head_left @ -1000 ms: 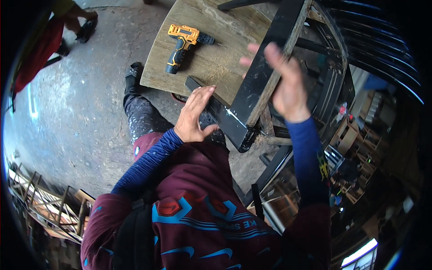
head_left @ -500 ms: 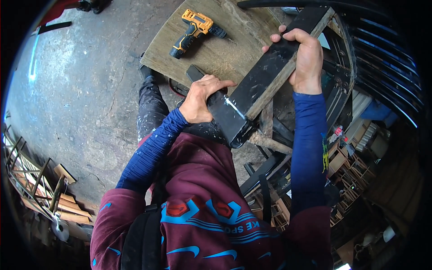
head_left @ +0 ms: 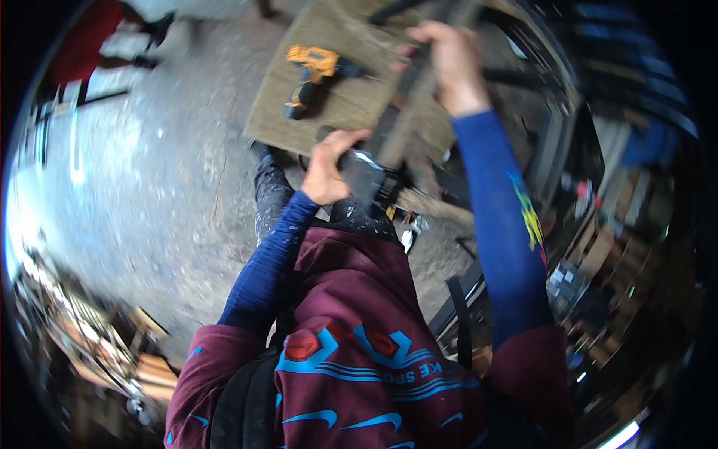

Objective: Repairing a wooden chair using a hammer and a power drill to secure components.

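right hand (head_left: 458,71) farther forward, on frame (head_left: 395,138)

Black wooden frame member (head_left: 404,123), one edge pale, slanting away rightward by a brown tabletop (head_left: 344,30), motion-blurred.

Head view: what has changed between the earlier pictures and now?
The right hand, spread open at first, now grips the black beam, which has tilted, its broad face showing narrower. The left hand stays at the crosspiece; the drill still lies on the board.
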### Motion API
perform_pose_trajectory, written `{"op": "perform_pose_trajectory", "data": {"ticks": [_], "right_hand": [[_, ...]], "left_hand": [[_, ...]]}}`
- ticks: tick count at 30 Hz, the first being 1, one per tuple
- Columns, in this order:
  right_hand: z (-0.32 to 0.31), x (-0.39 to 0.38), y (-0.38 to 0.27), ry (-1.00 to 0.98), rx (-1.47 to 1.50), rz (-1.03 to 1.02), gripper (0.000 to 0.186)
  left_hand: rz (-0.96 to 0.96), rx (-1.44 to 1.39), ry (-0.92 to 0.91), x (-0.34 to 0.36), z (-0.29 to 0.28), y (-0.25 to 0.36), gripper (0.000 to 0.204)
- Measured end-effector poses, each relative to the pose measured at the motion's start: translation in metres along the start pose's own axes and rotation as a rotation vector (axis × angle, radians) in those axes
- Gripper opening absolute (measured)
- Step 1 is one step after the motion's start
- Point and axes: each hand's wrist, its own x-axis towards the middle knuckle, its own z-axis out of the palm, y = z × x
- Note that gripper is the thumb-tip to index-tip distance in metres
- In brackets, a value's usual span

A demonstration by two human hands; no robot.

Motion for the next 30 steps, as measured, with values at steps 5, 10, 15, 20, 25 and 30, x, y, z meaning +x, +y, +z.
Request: {"op": "perform_pose_trajectory", "data": {"ticks": [5,10,15,20,25,30], "right_hand": [[0.033,-0.046,-0.037,0.207,-0.658,-0.293,0.041],[-0.033,-0.035,-0.009,-0.180,-0.429,-0.221,0.056],[-0.047,-0.076,-0.034,-0.143,-0.443,-0.229,0.055],[-0.019,-0.039,-0.025,-0.081,-0.195,-0.086,0.069],[-0.004,0.003,-0.014,-0.042,0.000,-0.020,0.041],[0.012,0.017,0.000,-0.136,-0.094,-0.159,0.035]], "left_hand": [[-0.170,-0.019,0.004,-0.013,-0.011,-0.012,0.028],[-0.028,0.015,0.034,0.005,0.009,0.005,0.014],[0.131,0.292,-0.036,-0.001,-0.001,0.017,0.022],[-0.099,0.043,-0.051,-0.004,-0.003,0.022,0.024],[0.070,0.127,-0.121,0.016,0.007,0.034,0.029],[-0.294,-0.146,-0.121,0.012,-0.008,0.004,0.039]]}}
